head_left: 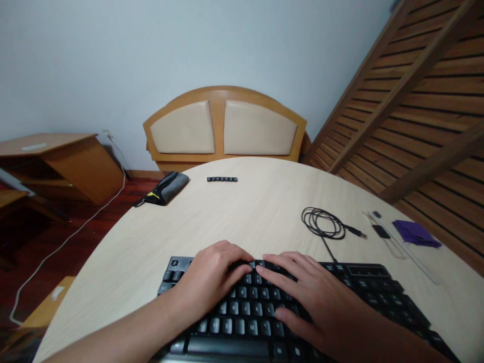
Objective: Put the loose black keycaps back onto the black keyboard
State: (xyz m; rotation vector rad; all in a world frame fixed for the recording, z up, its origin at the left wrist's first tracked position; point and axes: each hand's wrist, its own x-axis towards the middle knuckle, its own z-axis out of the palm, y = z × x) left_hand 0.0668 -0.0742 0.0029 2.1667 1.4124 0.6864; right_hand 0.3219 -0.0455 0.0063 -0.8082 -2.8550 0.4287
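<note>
A black keyboard [242,307] with white lettering lies along the near side of the round table. My left hand [215,272] rests over its left part, thumb and forefinger closed on a small black keycap [252,264] in the top row. Whether that keycap is seated or loose I cannot tell. My right hand [313,292] lies over the right half of the keys with fingers spread; its fore and middle fingertips touch the top rows just beside the left fingertips. Farther back on the tabletop sits a short straight row of loose black keycaps [222,179].
The keyboard's coiled cable [324,223] lies behind its right side. To the right are a purple cloth [415,233], a white stick-like tool [406,247] and a small black item [381,231]. A grey-and-black pouch-like item [166,189] rests on the pale table [260,212] at left.
</note>
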